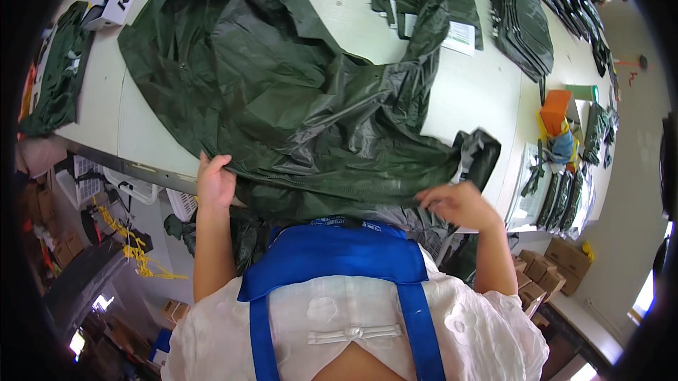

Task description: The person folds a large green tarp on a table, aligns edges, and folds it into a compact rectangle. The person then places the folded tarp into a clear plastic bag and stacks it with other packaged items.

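A dark green, shiny raincoat jacket (282, 77) lies spread and creased over the white table, its zipper running along the near edge. At the left end of that edge, my left hand (216, 182) is closed, pinching the fabric between thumb and fingers. Over the right part of the same edge, my right hand (462, 206) has its fingers loosely bent and apart, the tips at the cloth near the zipper line. Beyond it, a bunched end with a pale grey inside sticks up. Some cloth hangs below the table edge toward my blue apron (332, 254).
Folded dark green garments (459, 0) with a white label lie at the far side. Stacks of dark packs (519, 21) stand farther right. An orange box (556, 111) sits at the right edge. A long white box (123, 0) and another green bundle (60, 74) are at left.
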`<action>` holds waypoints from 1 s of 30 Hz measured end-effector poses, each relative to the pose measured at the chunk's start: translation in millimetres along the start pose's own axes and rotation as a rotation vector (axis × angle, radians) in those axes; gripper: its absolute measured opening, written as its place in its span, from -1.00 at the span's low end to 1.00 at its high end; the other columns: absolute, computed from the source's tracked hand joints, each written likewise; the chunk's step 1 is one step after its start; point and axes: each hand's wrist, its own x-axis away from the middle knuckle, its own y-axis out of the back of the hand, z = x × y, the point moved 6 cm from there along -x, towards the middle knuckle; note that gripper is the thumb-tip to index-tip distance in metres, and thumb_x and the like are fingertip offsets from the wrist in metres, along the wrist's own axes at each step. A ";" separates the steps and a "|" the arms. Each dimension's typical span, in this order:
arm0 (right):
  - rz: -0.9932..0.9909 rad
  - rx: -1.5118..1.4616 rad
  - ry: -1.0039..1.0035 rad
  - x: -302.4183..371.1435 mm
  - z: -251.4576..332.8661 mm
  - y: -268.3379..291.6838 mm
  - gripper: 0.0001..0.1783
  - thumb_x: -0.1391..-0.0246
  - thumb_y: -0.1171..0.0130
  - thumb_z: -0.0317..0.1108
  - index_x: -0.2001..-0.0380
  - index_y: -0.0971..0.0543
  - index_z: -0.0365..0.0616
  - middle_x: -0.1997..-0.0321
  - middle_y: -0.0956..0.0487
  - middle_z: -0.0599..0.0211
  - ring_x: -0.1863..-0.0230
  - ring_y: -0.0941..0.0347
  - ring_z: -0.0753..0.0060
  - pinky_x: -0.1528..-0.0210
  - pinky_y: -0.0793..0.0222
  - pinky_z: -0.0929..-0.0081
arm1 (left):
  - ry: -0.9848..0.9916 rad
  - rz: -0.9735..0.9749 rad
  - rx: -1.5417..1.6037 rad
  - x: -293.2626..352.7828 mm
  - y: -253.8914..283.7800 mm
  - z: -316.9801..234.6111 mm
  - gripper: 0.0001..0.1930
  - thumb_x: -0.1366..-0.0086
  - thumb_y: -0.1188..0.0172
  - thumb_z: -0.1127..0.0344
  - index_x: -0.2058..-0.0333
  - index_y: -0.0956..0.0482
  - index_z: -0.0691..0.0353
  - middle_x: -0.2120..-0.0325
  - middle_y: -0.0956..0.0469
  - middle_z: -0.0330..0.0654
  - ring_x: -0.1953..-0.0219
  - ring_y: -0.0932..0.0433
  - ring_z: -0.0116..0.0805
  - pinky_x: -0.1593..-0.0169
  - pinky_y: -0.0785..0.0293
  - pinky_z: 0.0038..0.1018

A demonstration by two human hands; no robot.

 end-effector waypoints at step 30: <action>-1.220 -0.473 0.123 67.9 -48.5 113.9 -0.73 -0.12 -0.14 -0.32 0.17 -0.49 -0.27 0.35 -0.47 0.46 0.54 -0.16 0.78 0.46 -0.12 0.70 | 0.100 1.042 -0.504 129.1 -349.2 132.1 -0.71 -0.24 -0.09 0.59 0.06 -0.38 0.35 0.26 -0.54 -0.17 0.21 -0.50 -0.57 0.08 -0.42 -0.63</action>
